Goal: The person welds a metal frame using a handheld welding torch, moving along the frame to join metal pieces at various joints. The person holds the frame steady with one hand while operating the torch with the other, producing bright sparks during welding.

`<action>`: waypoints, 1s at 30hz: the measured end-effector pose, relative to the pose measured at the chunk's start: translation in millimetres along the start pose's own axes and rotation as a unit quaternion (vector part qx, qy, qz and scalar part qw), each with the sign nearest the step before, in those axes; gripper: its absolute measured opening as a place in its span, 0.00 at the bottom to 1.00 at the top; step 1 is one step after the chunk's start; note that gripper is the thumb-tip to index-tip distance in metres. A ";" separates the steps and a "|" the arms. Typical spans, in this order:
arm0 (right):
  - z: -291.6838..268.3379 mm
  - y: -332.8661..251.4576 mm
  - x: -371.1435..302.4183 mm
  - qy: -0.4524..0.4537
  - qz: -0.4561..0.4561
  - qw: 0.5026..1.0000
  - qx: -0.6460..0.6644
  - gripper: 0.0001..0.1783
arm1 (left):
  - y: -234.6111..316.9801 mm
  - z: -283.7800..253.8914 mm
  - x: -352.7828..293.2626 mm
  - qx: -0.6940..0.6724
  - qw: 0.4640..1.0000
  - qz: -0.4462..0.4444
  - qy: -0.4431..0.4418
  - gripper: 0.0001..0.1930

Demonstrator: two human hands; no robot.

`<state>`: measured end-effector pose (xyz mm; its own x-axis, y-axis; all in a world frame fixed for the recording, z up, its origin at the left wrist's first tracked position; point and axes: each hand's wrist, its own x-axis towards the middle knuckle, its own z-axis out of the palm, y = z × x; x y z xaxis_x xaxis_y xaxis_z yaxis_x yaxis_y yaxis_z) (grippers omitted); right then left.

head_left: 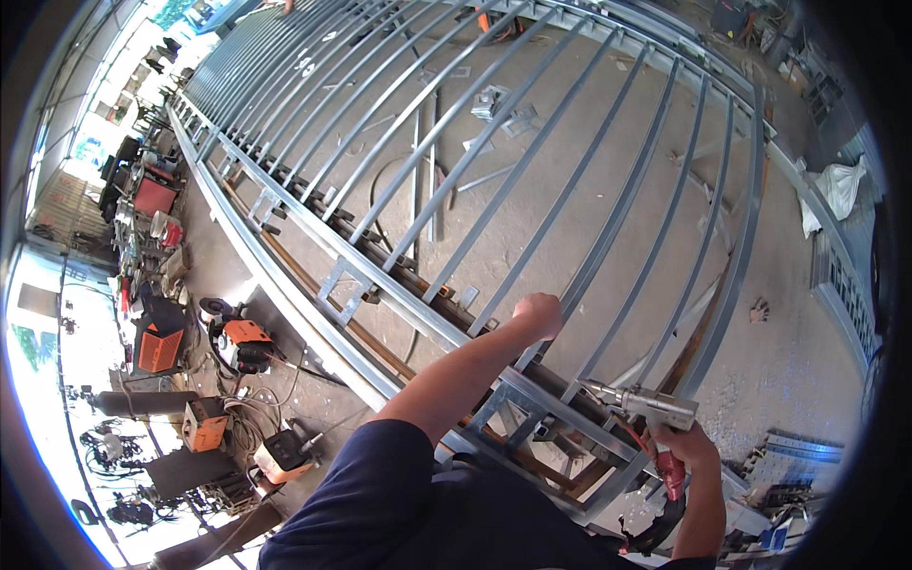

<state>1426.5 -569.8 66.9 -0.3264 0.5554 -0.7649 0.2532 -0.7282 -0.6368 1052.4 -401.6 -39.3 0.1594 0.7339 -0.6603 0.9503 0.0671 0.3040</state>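
A long frame of galvanized steel rails (356, 261) with many parallel bars (622, 204) stretches out in front of me. My left hand (539, 316) is closed at the near end of one bar, just beyond the long near rail; most of its fingertips are hidden. In my right hand (692, 446) is a welding gun (660, 407) with a silver body and a red handle. Its thin nozzle points left, over the near rail by the end of another bar. A dark cable or hose hangs from the handle.
Orange-and-black machines (245, 344) with coiled cables (249, 418) stand on the floor at left. Gas cylinders (142, 404) lie near them. Loose metal plates (489, 103) are scattered beneath the bars. White sacking (838, 195) and stacked metal parts (793, 461) are at right.
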 end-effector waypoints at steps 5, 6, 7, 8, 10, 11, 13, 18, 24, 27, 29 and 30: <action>1.1 -10.6 -32.2 0.037 0.007 0.998 0.040 0.14 | -5.4 8.9 4.7 0.002 1.000 0.004 0.009 0.19; 0.7 -8.6 -36.2 0.049 0.005 0.998 0.034 0.14 | -3.3 6.5 2.1 -0.001 1.000 0.000 0.007 0.19; -0.1 -5.9 -38.3 0.060 0.003 0.998 0.029 0.14 | -1.9 3.4 0.1 -0.004 1.000 -0.004 0.006 0.18; -3.4 0.6 -39.8 0.055 -0.002 0.998 0.022 0.15 | 1.2 1.3 -4.0 -0.016 1.000 -0.020 0.005 0.17; -11.7 14.3 -35.8 0.045 -0.010 0.999 0.008 0.18 | 5.7 -6.6 -9.0 -0.043 0.998 -0.052 0.002 0.19; -15.2 23.7 -29.7 0.055 -0.004 0.998 0.010 0.20 | 8.5 -12.3 -11.0 -0.022 0.998 -0.059 -0.012 0.19; -21.9 45.0 -24.4 0.075 0.015 0.997 0.018 0.24 | 15.3 -24.4 -17.6 0.024 0.996 -0.073 -0.049 0.19; -17.4 36.0 -25.4 0.050 0.014 0.991 0.125 0.17 | 38.3 -5.5 -23.6 -0.012 0.981 0.072 0.182 0.21; -15.9 29.3 -22.7 0.013 -0.012 0.996 0.091 0.23 | 104.0 18.7 -26.4 0.069 0.996 0.056 -0.027 0.26; -17.1 27.3 -12.5 -0.014 0.010 0.997 0.081 0.26 | 95.9 35.5 -13.9 0.090 0.991 0.091 0.026 0.28; -14.6 29.7 -4.0 -0.032 0.000 0.996 0.078 0.29 | 95.0 42.0 -4.3 0.097 0.993 0.067 0.016 0.29; -12.5 29.6 0.2 -0.037 -0.004 0.996 0.081 0.29 | 94.2 43.9 -1.6 0.094 0.994 0.062 0.017 0.29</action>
<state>1445.3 -586.2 46.7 -0.3948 0.5352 -0.7468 0.1012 -0.7825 -0.6143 1153.4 -426.1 -39.7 0.2717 0.7518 -0.6008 0.9577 -0.1498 0.2456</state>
